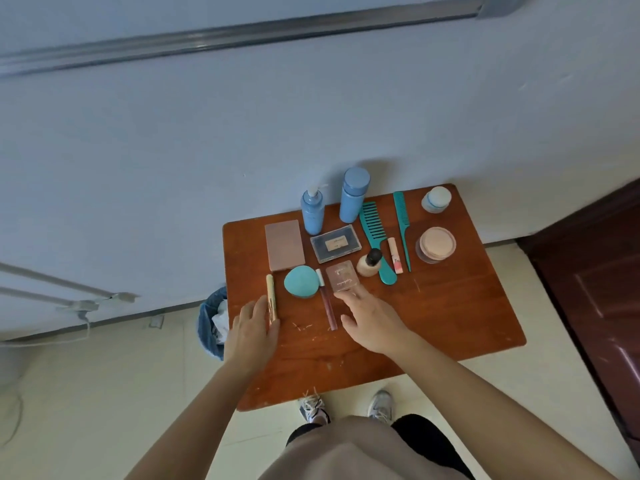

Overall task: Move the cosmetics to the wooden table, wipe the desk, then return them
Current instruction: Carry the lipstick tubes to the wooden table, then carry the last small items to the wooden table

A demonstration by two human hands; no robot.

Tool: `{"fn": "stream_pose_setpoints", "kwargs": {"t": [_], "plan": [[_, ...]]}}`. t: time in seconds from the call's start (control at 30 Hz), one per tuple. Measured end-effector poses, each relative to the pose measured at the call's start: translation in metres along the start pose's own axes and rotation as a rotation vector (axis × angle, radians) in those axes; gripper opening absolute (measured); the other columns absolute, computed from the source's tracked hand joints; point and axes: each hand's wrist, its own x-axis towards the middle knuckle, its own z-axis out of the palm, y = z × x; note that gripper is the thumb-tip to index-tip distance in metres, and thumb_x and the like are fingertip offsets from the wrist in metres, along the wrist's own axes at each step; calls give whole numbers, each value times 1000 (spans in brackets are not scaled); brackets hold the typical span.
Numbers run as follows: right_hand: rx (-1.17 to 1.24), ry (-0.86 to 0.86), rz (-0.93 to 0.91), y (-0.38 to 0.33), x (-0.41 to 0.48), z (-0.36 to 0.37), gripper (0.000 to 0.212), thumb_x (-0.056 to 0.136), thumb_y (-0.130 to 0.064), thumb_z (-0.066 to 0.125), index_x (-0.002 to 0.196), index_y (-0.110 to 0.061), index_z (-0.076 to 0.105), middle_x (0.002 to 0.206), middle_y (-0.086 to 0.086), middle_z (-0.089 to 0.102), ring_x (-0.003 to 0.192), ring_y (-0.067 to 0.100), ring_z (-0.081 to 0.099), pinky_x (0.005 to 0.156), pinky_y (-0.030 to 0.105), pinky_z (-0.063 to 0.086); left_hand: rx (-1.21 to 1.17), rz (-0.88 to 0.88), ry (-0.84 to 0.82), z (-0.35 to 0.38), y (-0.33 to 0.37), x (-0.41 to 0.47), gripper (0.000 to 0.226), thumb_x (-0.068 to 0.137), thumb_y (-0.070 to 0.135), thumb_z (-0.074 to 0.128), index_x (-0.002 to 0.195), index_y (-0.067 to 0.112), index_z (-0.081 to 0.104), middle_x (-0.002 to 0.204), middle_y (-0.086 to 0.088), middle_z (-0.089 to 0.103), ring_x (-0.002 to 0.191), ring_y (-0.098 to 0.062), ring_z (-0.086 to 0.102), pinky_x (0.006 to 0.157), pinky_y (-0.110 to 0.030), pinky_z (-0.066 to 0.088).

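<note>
Cosmetics lie on a small reddish wooden table (450, 313). My left hand (251, 329) rests with straight fingers against a thin cream stick (270, 292) near the table's left edge. My right hand (372, 320) reaches forward, and its fingertips touch a small pink square compact (343, 273). Between the hands lie a teal round case (300, 281) and a dark red lip gloss tube (327, 306). Further back are a pink palette (284, 244), a dark palette (335, 243), two blue bottles (353, 195), a foundation bottle (369, 263), teal combs (374, 230), a lipstick (394, 259) and two jars (435, 244).
The table stands against a pale blue wall. A blue waste bin (211, 323) sits on the floor at the table's left side. A dark door (595, 271) is on the right. My shoes (313, 408) are at the table's near edge.
</note>
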Motion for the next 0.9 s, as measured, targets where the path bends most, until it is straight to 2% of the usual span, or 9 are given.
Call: {"fn": "stream_pose_setpoints", "kwargs": {"t": [0.13, 0.2, 0.3, 0.4, 0.5, 0.67, 0.8, 0.9], "plan": [[-64, 210, -35, 6, -10, -30, 42, 99, -35, 53, 139, -28, 44, 136, -3, 50, 117, 15, 57, 88, 19, 50, 197, 27, 124, -32, 19, -12, 61, 98, 55, 29, 151, 28, 19, 162, -4, 14, 148, -30, 17, 116, -54, 22], [-113, 355, -49, 7, -17, -51, 43, 99, -37, 51, 140, -26, 45, 139, 1, 48, 126, 18, 51, 99, 27, 47, 278, 95, 258, -58, 35, -16, 64, 97, 59, 23, 153, 28, 15, 163, -3, 5, 150, -28, 6, 118, -53, 12], [-149, 488, -4, 11, -24, -92, 54, 102, -44, 42, 151, -25, 31, 159, 7, 25, 148, 27, 23, 118, 43, 27, 262, 185, 471, -101, 69, -21, 70, 94, 66, 10, 153, 30, 14, 163, -3, 1, 150, -26, 1, 119, -53, 8], [-193, 644, 95, 21, -37, -135, 61, 102, -52, 33, 155, -29, 16, 165, 6, 3, 152, 27, 1, 121, 46, 8, 213, 345, 596, -140, 115, -24, 71, 94, 65, 8, 154, 28, 15, 163, -4, 2, 150, -25, 1, 119, -51, 7], [-157, 826, 229, 31, -75, -173, 63, 102, -55, 30, 157, -29, 12, 165, 6, -2, 152, 26, -6, 121, 45, 3, 187, 596, 690, -165, 171, -32, 69, 97, 62, 12, 154, 25, 18, 163, -7, 5, 150, -28, 3, 119, -54, 9], [-243, 1071, 455, 50, -176, -204, 64, 102, -53, 36, 157, -24, 19, 165, 10, 5, 152, 29, 1, 121, 49, 8, 139, 951, 646, -156, 272, -45, 66, 98, 59, 16, 154, 23, 18, 163, -8, 7, 149, -31, 6, 118, -56, 8], [-314, 1136, 707, 69, -278, -189, 65, 101, -51, 39, 156, -23, 21, 164, 11, 7, 152, 30, 2, 121, 50, 6, 119, 1221, 540, -105, 351, -81, 65, 100, 57, 19, 154, 22, 18, 163, -10, 8, 149, -31, 7, 119, -55, 9], [-344, 1177, 892, 78, -360, -162, 65, 101, -51, 41, 156, -23, 22, 164, 10, 9, 151, 30, 4, 121, 52, 10, 128, 1391, 448, -60, 398, -136, 65, 100, 56, 17, 155, 23, 13, 163, -8, 2, 150, -29, 2, 119, -55, 9]]}}
